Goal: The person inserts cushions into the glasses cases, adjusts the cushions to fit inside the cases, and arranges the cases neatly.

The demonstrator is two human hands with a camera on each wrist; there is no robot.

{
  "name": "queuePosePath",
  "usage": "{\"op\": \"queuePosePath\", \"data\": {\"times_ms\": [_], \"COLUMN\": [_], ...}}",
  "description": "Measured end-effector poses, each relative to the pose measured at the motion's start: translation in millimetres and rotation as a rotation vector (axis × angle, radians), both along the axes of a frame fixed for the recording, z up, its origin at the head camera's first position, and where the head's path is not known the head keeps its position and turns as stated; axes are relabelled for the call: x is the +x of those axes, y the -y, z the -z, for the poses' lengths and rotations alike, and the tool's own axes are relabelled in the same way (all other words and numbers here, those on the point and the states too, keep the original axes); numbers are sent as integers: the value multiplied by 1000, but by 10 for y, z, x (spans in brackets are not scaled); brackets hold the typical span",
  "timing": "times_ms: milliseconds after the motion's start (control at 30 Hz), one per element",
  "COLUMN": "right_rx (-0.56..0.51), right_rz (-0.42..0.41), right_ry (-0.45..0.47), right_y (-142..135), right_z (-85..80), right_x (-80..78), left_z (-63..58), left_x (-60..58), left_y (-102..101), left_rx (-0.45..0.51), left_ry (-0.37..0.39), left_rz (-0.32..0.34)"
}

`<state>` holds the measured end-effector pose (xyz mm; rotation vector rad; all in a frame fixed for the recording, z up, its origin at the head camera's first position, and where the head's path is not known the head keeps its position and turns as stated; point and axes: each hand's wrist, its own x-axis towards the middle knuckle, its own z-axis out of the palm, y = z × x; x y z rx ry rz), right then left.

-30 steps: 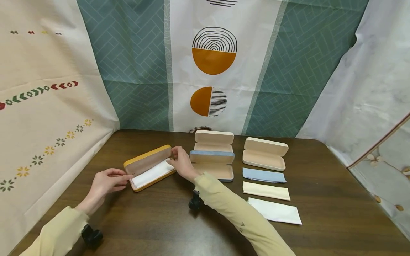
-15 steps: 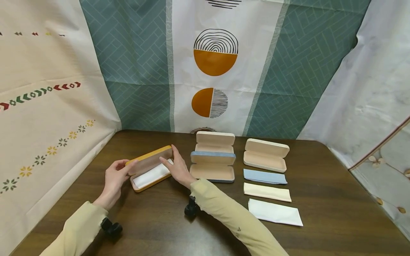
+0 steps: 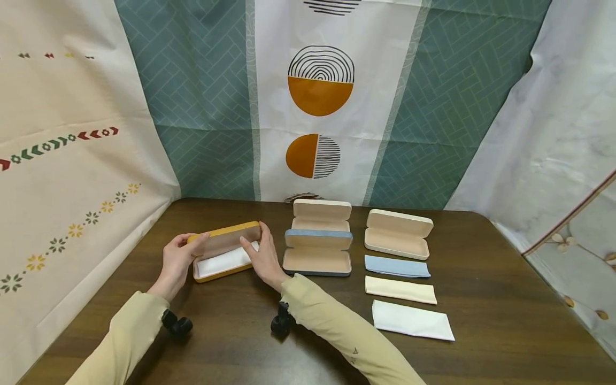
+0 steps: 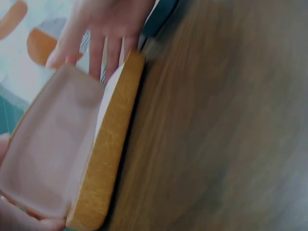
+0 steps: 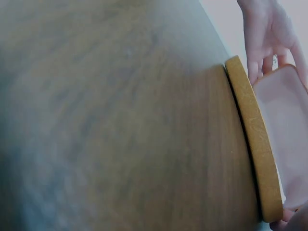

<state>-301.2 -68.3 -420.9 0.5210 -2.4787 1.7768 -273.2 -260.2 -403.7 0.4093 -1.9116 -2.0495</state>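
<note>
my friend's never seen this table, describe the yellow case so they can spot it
On the dark wooden table, find the blue case and look to its left. There, between the left hand and right hand, sits an open case holding white cloth. Unlike its neighbours, it is mustard yellow outside.

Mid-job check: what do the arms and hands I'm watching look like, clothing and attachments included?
The left hand and right hand are bare. The left sleeve and right sleeve are long and pale yellow, the right one bearing a small dark mark. Each wrist has a black, round-ended attachment; no cables show.
</note>
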Motion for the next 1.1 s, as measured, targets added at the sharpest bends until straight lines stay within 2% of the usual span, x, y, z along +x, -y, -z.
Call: {"op": "queuePosePath", "data": {"times_ms": [167,233,400,467,733,900,1100], "right_rx": [-37,-47,-37,-38,-112,-193,-196], "right_rz": [20,30,59,74,142,185,270], "right_ry": [12,13,5,4,31,-5,-40], "right_y": [29,37,51,58,126,168,196], "right_z": [12,13,-5,-12,15,3,-8], "right_x": [15,7,-15,-14,13,30,-1], "left_z": [-4,-31,-90,-97,-65,-38,-22], "left_x": [-57,-50,0,20,11,-38,-63], "left_y": [48,37,-27,-66,-173,-155,-149], "left_rx": [-22,-75,-284,-320,-203,-133,-53], "left_ry": [23,47,113,133,126,93,47], "left_rz": [17,7,-51,-73,-165,-193,-197]}}
